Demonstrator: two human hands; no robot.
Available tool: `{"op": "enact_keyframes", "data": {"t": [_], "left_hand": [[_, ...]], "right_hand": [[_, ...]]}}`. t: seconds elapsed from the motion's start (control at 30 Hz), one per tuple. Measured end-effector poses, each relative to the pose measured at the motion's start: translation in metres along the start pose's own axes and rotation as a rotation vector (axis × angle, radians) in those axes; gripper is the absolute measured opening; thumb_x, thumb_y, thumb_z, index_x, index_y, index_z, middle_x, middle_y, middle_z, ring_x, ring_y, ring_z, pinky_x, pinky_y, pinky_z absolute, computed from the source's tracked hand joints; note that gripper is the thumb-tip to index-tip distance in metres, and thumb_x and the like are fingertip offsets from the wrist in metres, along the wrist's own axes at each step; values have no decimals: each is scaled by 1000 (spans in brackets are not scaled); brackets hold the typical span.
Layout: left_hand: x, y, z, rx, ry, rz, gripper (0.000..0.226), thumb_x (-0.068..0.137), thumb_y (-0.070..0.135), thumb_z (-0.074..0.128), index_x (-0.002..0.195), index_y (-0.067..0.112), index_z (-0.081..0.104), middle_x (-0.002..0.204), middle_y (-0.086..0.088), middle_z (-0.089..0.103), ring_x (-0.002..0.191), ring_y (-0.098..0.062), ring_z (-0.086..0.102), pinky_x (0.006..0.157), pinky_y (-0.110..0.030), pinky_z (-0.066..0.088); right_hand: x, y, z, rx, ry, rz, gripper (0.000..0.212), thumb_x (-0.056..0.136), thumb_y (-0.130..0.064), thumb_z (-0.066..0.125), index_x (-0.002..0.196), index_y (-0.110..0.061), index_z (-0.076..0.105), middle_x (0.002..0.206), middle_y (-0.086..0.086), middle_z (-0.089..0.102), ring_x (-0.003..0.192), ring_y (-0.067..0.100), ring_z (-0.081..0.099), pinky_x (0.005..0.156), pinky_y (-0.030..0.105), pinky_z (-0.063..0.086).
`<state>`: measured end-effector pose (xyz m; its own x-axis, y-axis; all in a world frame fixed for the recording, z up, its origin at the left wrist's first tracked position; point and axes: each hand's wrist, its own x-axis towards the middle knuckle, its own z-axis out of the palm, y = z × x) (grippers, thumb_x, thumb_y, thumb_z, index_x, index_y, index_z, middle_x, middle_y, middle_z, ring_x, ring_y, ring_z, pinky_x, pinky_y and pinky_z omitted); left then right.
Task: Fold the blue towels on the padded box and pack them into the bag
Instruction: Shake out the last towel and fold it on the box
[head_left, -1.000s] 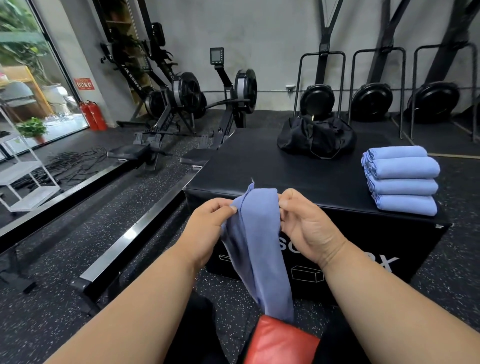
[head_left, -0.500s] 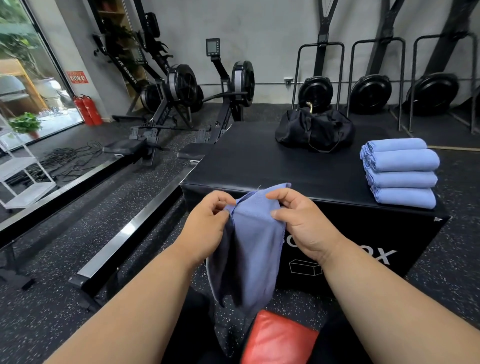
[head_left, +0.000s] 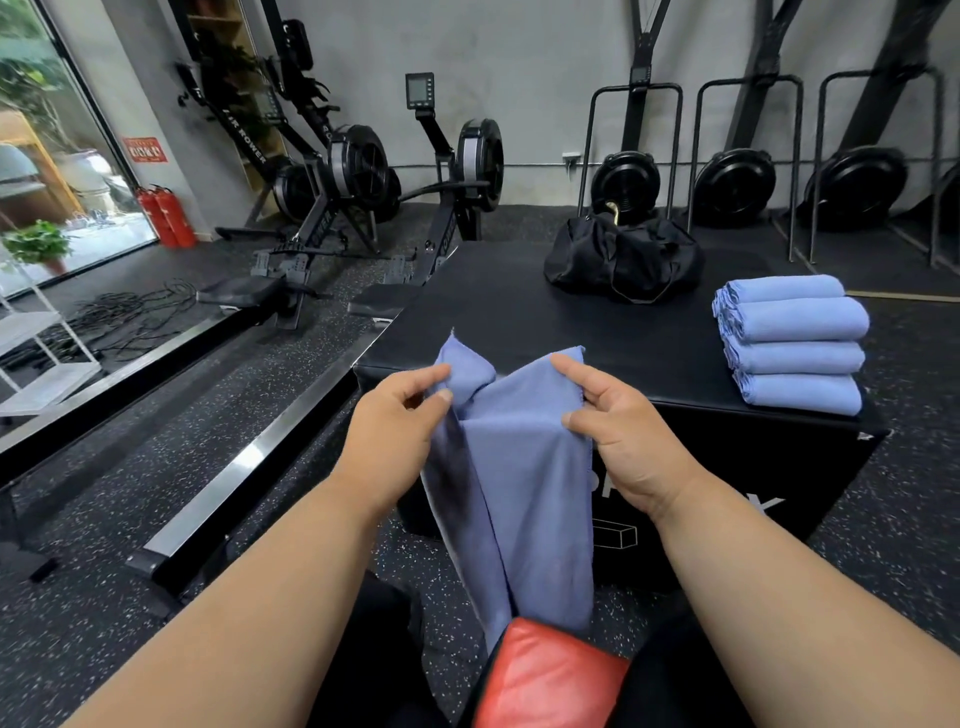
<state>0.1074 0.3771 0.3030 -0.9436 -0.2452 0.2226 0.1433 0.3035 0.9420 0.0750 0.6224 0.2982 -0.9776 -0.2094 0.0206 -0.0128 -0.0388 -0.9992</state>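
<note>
Since the earlier frames, both hands have drawn apart and the blue towel (head_left: 524, 467) has opened from a narrow hanging strip into a wider sheet with a fold running down its middle. It hangs in front of the padded box (head_left: 613, 332), its lower end reaching the red cushion (head_left: 545, 675) at the bottom of the view.

On the left hand (head_left: 395, 431), thumb and fingers (head_left: 434, 375) are curled and pinch the towel's upper left corner, which stands up in a small peak above them. On the right hand (head_left: 628, 436), the forefinger lies along the upper right edge and the thumb presses the cloth from the front, so this hand also pinches the towel; its other fingers are loosely bent behind the fabric.

Four folded blue towels (head_left: 792, 345) lie stacked on the right part of the box top. A black bag (head_left: 623, 260) sits at the box's far edge, well apart from the stack.

Beyond the box, rowing machines (head_left: 363, 182) stand on the speckled floor (head_left: 156, 467), and two red fire extinguishers (head_left: 166, 215) stand by the window.
</note>
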Motion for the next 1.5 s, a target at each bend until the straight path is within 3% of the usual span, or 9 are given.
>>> {"op": "enact_keyframes", "data": {"t": [0.33, 0.5, 0.7, 0.87, 1.07, 1.27, 1.33, 1.4, 1.5], "left_hand": [[24, 2, 5, 42, 102, -3, 40, 88, 4, 71, 119, 29, 74, 109, 12, 76, 90, 6, 69, 75, -12, 51], [58, 3, 13, 58, 150, 26, 33, 81, 27, 84, 112, 31, 73, 112, 11, 76, 103, -5, 72, 90, -27, 56], [106, -3, 31, 153, 189, 36, 35, 82, 9, 72, 110, 31, 70, 107, 16, 72, 95, 6, 67, 90, -22, 56], [154, -10, 44, 253, 109, 100, 47, 81, -1, 63, 117, 28, 66, 117, 10, 70, 109, -8, 67, 99, -26, 53], [252, 11, 62, 300, 102, 195, 55, 81, -4, 57, 132, 17, 65, 128, 5, 64, 116, -5, 59, 92, 1, 38], [381, 59, 87, 238, 115, 261, 66, 82, -5, 52, 144, 14, 59, 141, 0, 60, 130, -11, 56, 113, -23, 44], [421, 69, 96, 208, 104, 229, 63, 86, -6, 52, 145, 14, 58, 140, -2, 61, 123, -12, 60, 105, -21, 50], [456, 62, 105, 246, 40, 163, 59, 89, -1, 60, 145, 15, 59, 134, -7, 65, 95, -11, 66, 75, -14, 55], [483, 24, 109, 380, -112, -8, 69, 85, 13, 71, 152, 19, 55, 123, -8, 71, 71, -14, 60, 62, -22, 48]], "right_hand": [[12, -12, -26, -250, 84, -103, 66, 93, 3, 59, 151, -30, 56, 127, -23, 67, 125, 14, 61, 107, 35, 49], [36, -11, -39, -251, 109, -116, 65, 93, 0, 61, 151, -29, 56, 114, -20, 68, 97, 0, 63, 95, 22, 50], [82, -5, -57, -260, 135, -135, 65, 91, -11, 63, 149, -40, 55, 104, -7, 62, 88, 9, 55, 88, 31, 48], [126, 1, -71, -247, 130, -102, 67, 91, -9, 59, 150, -41, 54, 84, -5, 52, 78, 14, 46, 78, 36, 45], [212, -39, -84, -341, 126, -141, 71, 94, -7, 58, 159, -28, 44, 121, -36, 56, 93, -14, 61, 91, 17, 49], [338, -112, -92, -385, 146, -246, 64, 93, -8, 54, 156, -20, 50, 143, -11, 54, 94, -8, 55, 81, 12, 49], [377, -128, -94, -424, 162, -233, 33, 82, -17, 53, 110, -21, 70, 105, -4, 58, 82, 10, 46, 68, 28, 39], [409, -133, -99, -457, 185, -216, 9, 72, -23, 49, 81, -19, 49, 81, -4, 39, 72, 15, 35, 66, 33, 29], [432, -108, -104, -616, 192, -168, 44, 86, -23, 55, 129, -21, 65, 118, -10, 62, 104, 8, 59, 90, 28, 46]]}}
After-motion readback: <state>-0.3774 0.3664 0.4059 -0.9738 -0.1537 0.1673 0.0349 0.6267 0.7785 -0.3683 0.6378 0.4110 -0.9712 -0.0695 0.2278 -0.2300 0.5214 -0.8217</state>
